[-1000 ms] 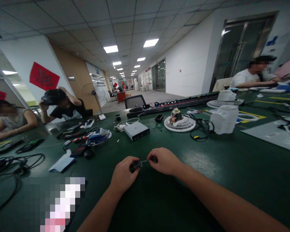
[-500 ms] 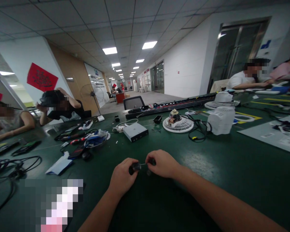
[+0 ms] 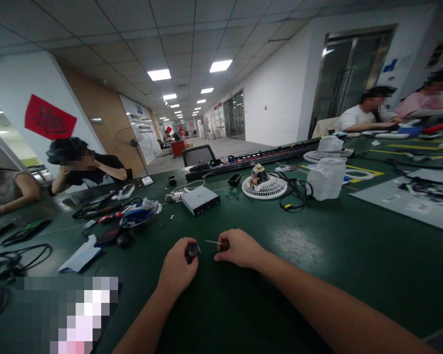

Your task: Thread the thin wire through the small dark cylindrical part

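My left hand [image 3: 177, 269] is closed around a small dark rounded part [image 3: 193, 251], whose kind I cannot make out. To its right, my right hand [image 3: 239, 248] grips a small screwdriver [image 3: 213, 242]. Its thin metal shaft points left toward the dark part, with a gap between them. The screwdriver's dark handle is mostly hidden by my fingers. Both hands are above the green tabletop [image 3: 221, 305].
Ahead lie a grey disc drive [image 3: 201, 196], a black tray [image 3: 235, 180], an open fan motor on a white grille [image 3: 265, 187] and a white housing [image 3: 327, 179]. Tools, cables and a blue cloth [image 3: 140, 211] spread leftward. Other people sit around the table.
The screwdriver has drawn away from the dark part; its tip was at that part before. My hands are farther apart, and the view has turned slightly right.
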`<action>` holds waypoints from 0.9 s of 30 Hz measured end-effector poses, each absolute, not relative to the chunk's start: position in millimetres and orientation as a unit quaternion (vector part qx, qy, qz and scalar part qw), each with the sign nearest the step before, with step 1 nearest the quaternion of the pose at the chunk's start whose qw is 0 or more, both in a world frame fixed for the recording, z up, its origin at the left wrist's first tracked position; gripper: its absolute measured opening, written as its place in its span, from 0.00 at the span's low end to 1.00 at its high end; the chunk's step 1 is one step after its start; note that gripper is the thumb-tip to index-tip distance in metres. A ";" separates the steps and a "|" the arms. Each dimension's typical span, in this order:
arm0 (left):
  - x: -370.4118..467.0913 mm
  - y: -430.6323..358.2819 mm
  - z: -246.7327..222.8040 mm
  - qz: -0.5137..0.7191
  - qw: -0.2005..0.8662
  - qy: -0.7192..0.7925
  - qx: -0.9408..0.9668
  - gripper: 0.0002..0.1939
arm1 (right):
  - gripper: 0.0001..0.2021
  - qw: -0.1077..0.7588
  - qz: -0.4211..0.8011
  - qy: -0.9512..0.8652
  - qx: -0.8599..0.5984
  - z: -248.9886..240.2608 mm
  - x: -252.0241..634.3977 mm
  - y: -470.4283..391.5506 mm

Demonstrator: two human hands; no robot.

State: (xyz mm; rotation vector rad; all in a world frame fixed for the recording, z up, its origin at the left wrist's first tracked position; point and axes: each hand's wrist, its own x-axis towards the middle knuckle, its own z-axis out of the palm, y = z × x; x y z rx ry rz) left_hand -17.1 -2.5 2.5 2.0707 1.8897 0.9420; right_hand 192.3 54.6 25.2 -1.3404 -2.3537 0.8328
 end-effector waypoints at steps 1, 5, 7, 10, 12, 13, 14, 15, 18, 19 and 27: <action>-17.0 -2.3 1.8 0.321 0.100 0.629 0.701 0.14 | 0.12 0.184 0.314 -0.813 -0.455 24.8 192.4 55.8; -13.2 -3.8 2.1 0.330 0.135 0.595 0.720 0.14 | 0.12 0.273 0.378 -0.794 -0.389 22.0 191.0 58.6; -9.2 -5.9 4.8 0.332 0.153 0.571 0.735 0.14 | 0.13 0.300 0.364 -0.803 -0.365 19.6 188.5 57.9; -3.2 -8.8 10.5 0.333 0.183 0.549 0.745 0.15 | 0.11 0.329 0.340 -0.812 -0.341 18.1 184.9 54.8; -1.1 -9.7 13.3 0.336 0.184 0.551 0.742 0.16 | 0.09 0.330 0.331 -0.815 -0.340 19.3 184.0 52.4; -0.9 -9.8 13.9 0.341 0.181 0.552 0.739 0.16 | 0.09 0.327 0.327 -0.815 -0.348 20.4 184.1 51.4; -1.2 -9.7 14.0 0.345 0.178 0.554 0.736 0.16 | 0.08 0.321 0.323 -0.814 -0.360 21.6 184.3 50.4; -1.8 -9.6 13.6 0.349 0.175 0.554 0.735 0.15 | 0.08 0.317 0.317 -0.813 -0.372 22.8 184.7 49.6; -4.3 -9.4 11.1 0.345 0.171 0.547 0.743 0.16 | 0.05 0.317 0.295 -0.816 -0.384 25.6 185.8 47.8; -4.9 -9.6 10.4 0.341 0.171 0.542 0.749 0.16 | 0.04 0.319 0.289 -0.818 -0.381 26.0 186.0 47.5; -6.2 -12.9 11.3 0.324 0.149 0.517 0.778 0.15 | 0.06 0.292 0.414 -0.777 -0.372 18.0 183.9 50.9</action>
